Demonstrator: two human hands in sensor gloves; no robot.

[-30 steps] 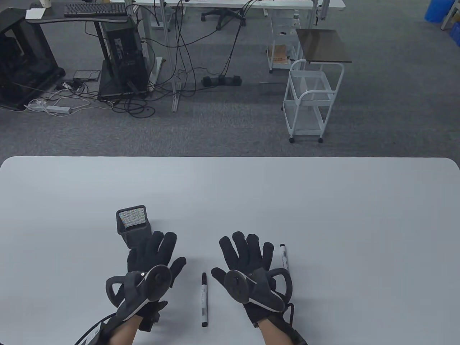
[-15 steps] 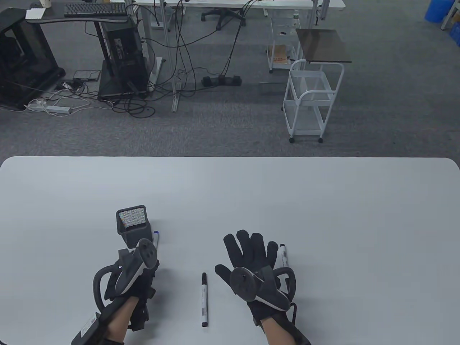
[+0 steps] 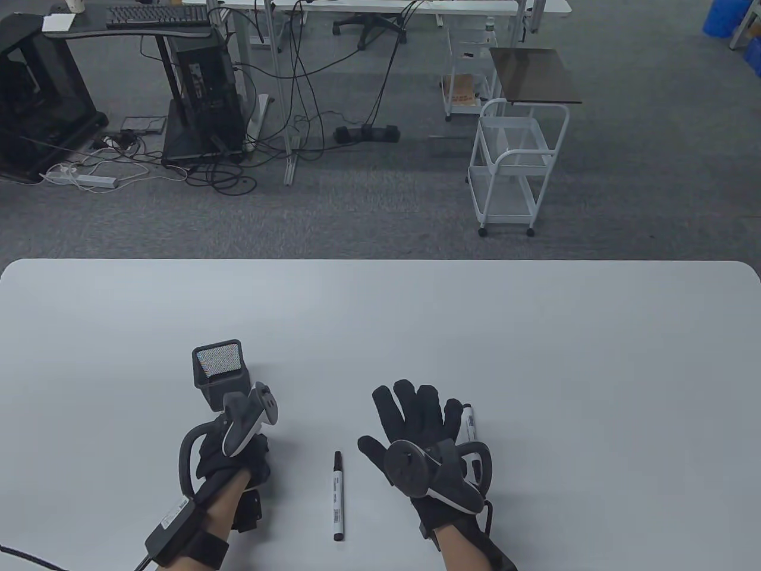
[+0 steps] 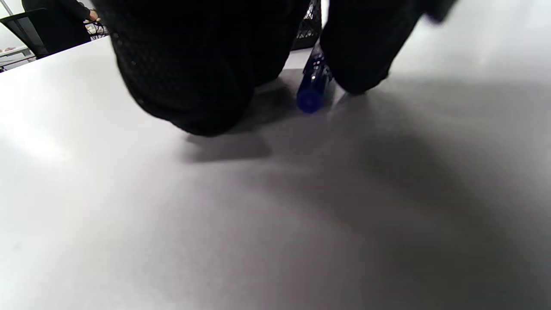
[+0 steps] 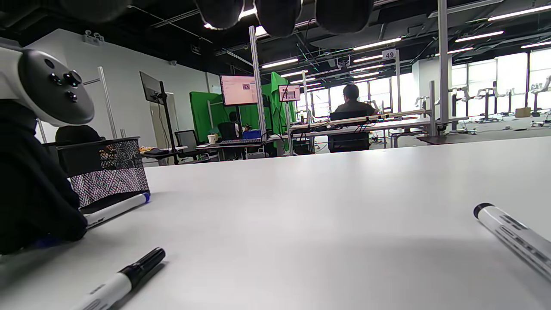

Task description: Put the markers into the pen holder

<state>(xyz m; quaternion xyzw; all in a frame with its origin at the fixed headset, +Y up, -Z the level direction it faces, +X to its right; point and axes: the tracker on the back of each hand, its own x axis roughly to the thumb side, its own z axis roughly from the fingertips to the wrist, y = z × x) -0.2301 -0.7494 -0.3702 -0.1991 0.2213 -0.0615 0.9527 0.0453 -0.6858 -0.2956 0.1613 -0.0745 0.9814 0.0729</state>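
Observation:
A black mesh pen holder [image 3: 219,366] stands on the white table [image 3: 416,321]. My left hand [image 3: 247,443] is just in front of it, curled down over a blue marker [image 4: 314,82] that lies on the table. My thumb and fingers [image 4: 193,86] close on either side of the marker's near end. Its far end shows beside the holder [image 5: 105,172] in the right wrist view [image 5: 116,209]. My right hand [image 3: 416,416] is flat, fingers spread, holding nothing. A white marker [image 3: 469,422] lies by its little finger. A black-capped marker [image 3: 337,496] lies between my hands.
The far half of the table is bare. Beyond its far edge stand a white wire trolley [image 3: 514,160] and desks with cables on the carpet.
My left hand has turned over, curled and moved onto the blue marker in front of the holder, hiding it in the table view. My right hand has shifted slightly right.

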